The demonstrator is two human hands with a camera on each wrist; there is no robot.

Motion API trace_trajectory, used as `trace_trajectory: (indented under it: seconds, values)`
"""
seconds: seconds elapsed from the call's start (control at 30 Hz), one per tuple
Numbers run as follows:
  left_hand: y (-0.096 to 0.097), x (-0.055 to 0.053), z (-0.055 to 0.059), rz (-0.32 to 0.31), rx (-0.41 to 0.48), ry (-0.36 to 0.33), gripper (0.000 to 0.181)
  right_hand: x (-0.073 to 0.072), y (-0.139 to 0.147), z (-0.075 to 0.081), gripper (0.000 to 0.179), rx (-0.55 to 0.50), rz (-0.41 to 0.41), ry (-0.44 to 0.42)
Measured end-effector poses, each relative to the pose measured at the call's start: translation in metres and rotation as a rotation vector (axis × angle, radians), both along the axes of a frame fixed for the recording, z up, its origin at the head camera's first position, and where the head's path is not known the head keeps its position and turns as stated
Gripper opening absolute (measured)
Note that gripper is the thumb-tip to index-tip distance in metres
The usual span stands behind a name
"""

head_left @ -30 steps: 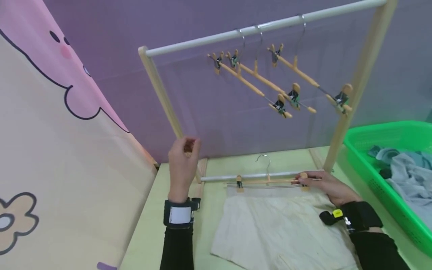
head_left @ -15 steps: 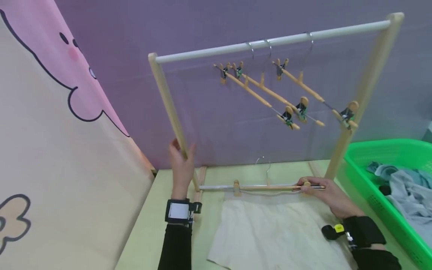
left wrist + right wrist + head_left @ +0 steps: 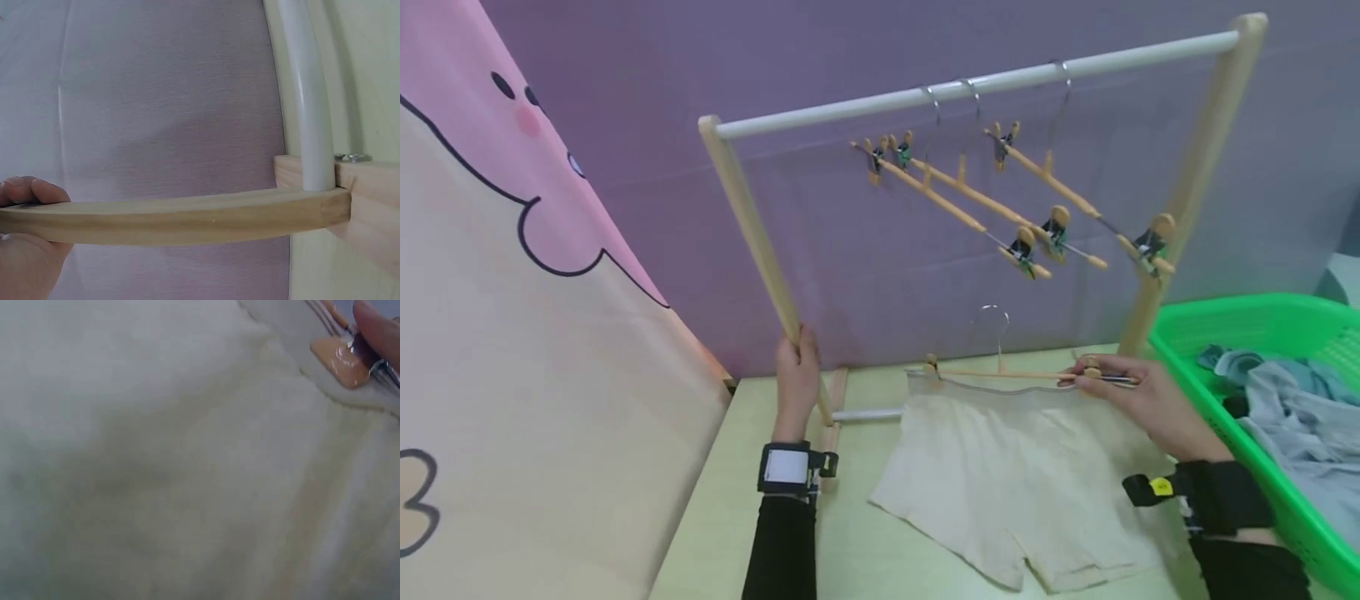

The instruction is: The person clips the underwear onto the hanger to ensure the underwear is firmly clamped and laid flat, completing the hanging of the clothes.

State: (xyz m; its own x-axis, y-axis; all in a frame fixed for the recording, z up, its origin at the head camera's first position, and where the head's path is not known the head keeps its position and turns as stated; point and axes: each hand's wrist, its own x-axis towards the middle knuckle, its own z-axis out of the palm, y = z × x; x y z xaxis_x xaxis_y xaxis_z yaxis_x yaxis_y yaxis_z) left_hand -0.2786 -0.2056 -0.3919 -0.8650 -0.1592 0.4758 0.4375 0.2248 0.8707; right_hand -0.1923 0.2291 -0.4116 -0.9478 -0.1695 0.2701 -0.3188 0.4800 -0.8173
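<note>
My left hand [image 3: 797,379] grips the left wooden post [image 3: 752,233] of a clothes rack; in the left wrist view the fingers and thumb lie on either side of the wood [image 3: 181,219]. With my right hand [image 3: 1138,396] I hold the right end of a clip hanger [image 3: 1000,372], at its clip [image 3: 1092,365]. Cream shorts [image 3: 992,450] hang by the waistband from its clips, the legs spread over the table. In the right wrist view pale cloth [image 3: 187,475] fills most of the picture, with a wooden clip [image 3: 340,361] at upper right.
Several clip hangers without clothes, one of them a near hanger [image 3: 932,196], hang from the rack's white top rail [image 3: 865,104]. A green basket [image 3: 1217,408] with grey-blue clothes [image 3: 1300,408] stands at right. A patterned curtain [image 3: 572,400] borders the left side.
My left hand has closed round the rack's post. The right hand has lifted the hanger with the shorts up off the table by the lower rail.
</note>
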Motion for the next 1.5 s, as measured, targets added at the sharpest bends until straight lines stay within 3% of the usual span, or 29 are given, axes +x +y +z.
trace_trajectory:
  seconds: [0.2,0.3,0.57,0.9,1.23,1.5]
  values:
    - [0.004,0.02,0.023,-0.012,-0.01,-0.003,0.022,0.009,-0.006,0.021,0.031,0.017,-0.135,0.068]
    - [0.005,0.024,0.026,-0.013,-0.012,-0.005,0.022,0.012,-0.006,0.027,0.03,0.035,-0.201,0.102]
    - [0.005,0.022,0.024,-0.018,-0.009,-0.022,0.023,0.022,-0.003,0.043,0.028,0.054,-0.287,0.151]
    - [0.005,0.024,0.025,-0.02,-0.019,-0.023,0.023,0.032,-0.009,0.065,0.022,-0.034,-0.35,0.382]
    - [0.006,0.023,0.024,-0.025,-0.01,-0.005,0.025,0.05,-0.014,0.091,0.02,-0.069,-0.433,0.489]
    - [0.008,0.021,0.024,-0.028,0.007,-0.011,0.022,0.063,-0.018,0.109,0.019,-0.09,-0.55,0.568]
